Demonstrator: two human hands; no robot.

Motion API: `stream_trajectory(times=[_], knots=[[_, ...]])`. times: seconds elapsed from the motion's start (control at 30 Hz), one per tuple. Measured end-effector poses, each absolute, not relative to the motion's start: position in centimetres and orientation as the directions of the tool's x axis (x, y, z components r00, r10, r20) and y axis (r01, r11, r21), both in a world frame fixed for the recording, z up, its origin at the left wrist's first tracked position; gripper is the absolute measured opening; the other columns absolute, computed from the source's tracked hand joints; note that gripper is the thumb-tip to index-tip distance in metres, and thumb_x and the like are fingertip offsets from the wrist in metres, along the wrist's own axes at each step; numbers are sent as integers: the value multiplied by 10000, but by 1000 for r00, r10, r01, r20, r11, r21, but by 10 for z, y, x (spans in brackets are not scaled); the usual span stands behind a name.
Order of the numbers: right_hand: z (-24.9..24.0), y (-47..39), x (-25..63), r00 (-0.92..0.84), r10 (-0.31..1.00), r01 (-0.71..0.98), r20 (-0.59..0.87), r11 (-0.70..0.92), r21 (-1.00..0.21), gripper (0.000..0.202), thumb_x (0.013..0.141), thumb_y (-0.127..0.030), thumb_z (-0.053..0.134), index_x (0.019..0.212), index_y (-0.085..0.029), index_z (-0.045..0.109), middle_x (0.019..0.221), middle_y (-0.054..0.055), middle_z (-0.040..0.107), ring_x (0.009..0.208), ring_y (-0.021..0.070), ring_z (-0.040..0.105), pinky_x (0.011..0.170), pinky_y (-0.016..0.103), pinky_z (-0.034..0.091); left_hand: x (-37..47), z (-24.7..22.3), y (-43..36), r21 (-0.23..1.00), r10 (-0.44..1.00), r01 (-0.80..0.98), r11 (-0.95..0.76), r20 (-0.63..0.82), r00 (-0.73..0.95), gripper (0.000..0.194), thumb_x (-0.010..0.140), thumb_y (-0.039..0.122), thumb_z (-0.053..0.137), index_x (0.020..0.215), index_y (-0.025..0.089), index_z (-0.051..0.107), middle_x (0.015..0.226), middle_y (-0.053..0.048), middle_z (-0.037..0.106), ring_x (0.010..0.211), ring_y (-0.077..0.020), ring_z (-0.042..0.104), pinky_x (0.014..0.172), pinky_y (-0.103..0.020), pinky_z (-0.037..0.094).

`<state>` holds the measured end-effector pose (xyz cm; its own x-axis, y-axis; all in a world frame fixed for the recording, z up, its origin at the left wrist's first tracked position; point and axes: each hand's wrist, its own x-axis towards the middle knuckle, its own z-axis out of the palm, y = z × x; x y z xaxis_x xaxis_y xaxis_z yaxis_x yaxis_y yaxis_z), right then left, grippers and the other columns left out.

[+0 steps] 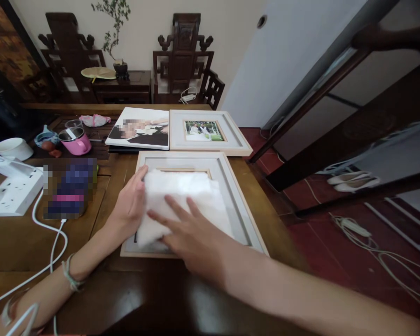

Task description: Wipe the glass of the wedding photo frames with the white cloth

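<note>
A light wood picture frame [245,211] with a pale grey mat lies flat on the wooden table before me. A folded white cloth [185,186] covers most of its middle and hides what is inside. On the cloth my right hand [185,228] lies flat with fingers spread, slightly blurred. My left hand [130,205] rests against the frame's left side, its fingers stretched along the edge beside the cloth. Behind are a second frame [235,133] around a small outdoor photo and a white-edged photo panel [145,135] whose picture is partly pixelated.
To the left are a pixelated phone [72,186] on a white cable [60,233], a white power strip [16,191], a pink mug [76,141] and a white bowl [13,148]. Dark carved chairs [186,51] stand by the wall. Right of the table, cables [353,228] and pale shoes [352,181] lie low.
</note>
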<state>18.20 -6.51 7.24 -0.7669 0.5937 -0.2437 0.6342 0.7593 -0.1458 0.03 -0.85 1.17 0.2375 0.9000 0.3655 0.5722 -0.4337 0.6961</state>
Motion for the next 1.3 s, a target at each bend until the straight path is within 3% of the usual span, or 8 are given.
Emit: stream_trajectory(times=[0.1,0.27,0.4,0.6,0.8,0.93,1.17,1.3], knots=[[81,-86,202,-729,619,682,-291,695,-228,359,853,-84,555,1150,-191,726,1578,86,350,1436,495,179,1050,780,278,1,9,-5,645,901,631,-432,337,273,586,1018,437,246,1408,56,460,1498,-196,474,1427,-271,403,1203,-483,308],[103,-94,230,-663,686,748,-299,602,-278,454,737,-3,585,1108,-207,747,1491,100,479,1388,452,360,1055,700,377,-1,-1,0,549,860,666,-505,385,336,478,948,199,359,1407,115,464,1504,-171,473,1435,-265,391,1210,-511,288],[107,-91,210,-717,607,696,-343,651,-303,384,824,-87,593,1153,-230,731,1528,53,433,1421,432,301,1095,675,340,-5,-7,3,530,849,665,-525,384,364,538,878,95,378,1409,110,462,1506,-177,466,1445,-273,371,1214,-528,270],[94,-87,181,-755,552,655,-356,670,-349,382,828,-191,654,1205,-165,705,1557,120,379,1443,485,177,1089,762,220,-9,-8,5,522,841,661,-539,380,385,556,874,78,378,1417,167,458,1502,-133,482,1442,-267,376,1200,-547,296],[99,-107,238,-688,695,718,-211,609,-337,361,867,-83,494,1058,-246,754,1448,50,546,1395,345,397,1133,597,337,-8,-8,2,502,830,665,-553,398,390,558,849,51,378,1391,126,485,1473,-166,505,1447,-276,368,1202,-536,299],[103,-113,254,-689,713,713,-134,631,-307,377,861,-78,476,1013,-270,763,1410,26,585,1358,326,456,1116,546,390,-8,-8,2,499,830,667,-554,398,391,584,838,36,386,1403,152,478,1478,-150,504,1446,-285,368,1198,-559,296],[96,-93,194,-756,572,653,-319,694,-304,311,846,-185,634,1137,-181,745,1530,95,428,1413,459,295,1131,648,299,-9,-10,4,499,831,669,-551,404,382,542,872,68,375,1396,159,475,1479,-150,502,1445,-275,372,1193,-554,308],[82,-91,188,-791,557,611,-252,717,-335,272,884,-246,611,1111,-186,748,1565,91,365,1436,465,205,1132,686,234,-11,-9,4,488,832,677,-552,384,401,503,899,100,362,1386,140,479,1479,-169,500,1445,-275,372,1187,-551,316]])
